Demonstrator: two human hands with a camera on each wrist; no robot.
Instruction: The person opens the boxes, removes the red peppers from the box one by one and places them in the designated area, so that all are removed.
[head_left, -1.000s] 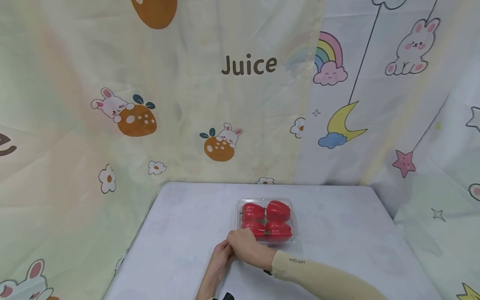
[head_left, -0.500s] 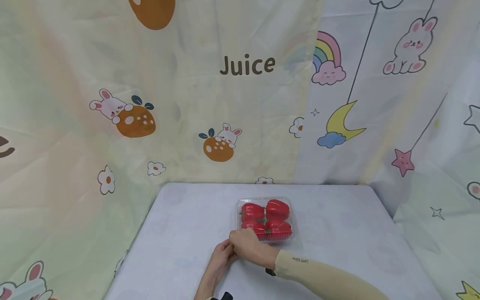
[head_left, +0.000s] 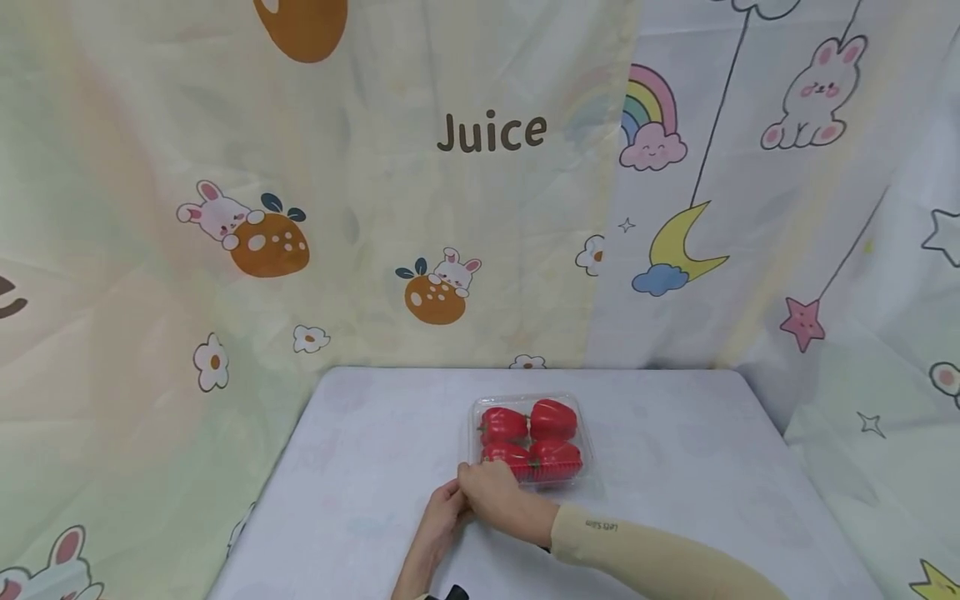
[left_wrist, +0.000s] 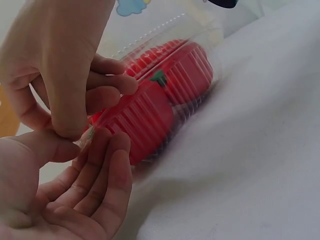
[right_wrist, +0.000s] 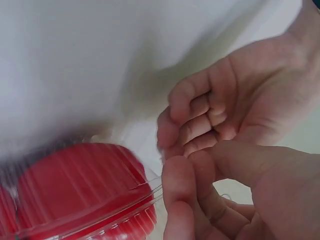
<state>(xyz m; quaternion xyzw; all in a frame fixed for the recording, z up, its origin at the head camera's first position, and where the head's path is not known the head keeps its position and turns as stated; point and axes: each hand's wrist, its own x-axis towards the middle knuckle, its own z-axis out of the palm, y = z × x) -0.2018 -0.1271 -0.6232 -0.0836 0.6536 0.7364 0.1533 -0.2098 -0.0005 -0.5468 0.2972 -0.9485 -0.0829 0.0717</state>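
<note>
A clear plastic clamshell box (head_left: 525, 397) sits on the table, with several red bell peppers (head_left: 555, 419) inside; a green stem shows in the left wrist view. My left hand (head_left: 444, 518) is at the near left corner of the box. There its thumb and index finger pinch a small clear tab (left_wrist: 88, 138) of plastic. Crossing in from the right, my right hand (head_left: 497, 493) pinches the same corner, its fingertips against the left ones. In the right wrist view the lid edge (right_wrist: 156, 189) runs into the right fingertips, which partly hide it.
The table (head_left: 675, 467) has a pale cloth cover. Curtains (head_left: 495, 225) printed with rabbits, fruit and stars hang behind it and along both sides. A beige sleeve (head_left: 645, 550) covers the right forearm, and a dark wrist strap (head_left: 456, 592) shows on the left.
Both hands stay at the same corner of the box, with only slight shifts of the right hand and forearm. The head view has drifted a little.
</note>
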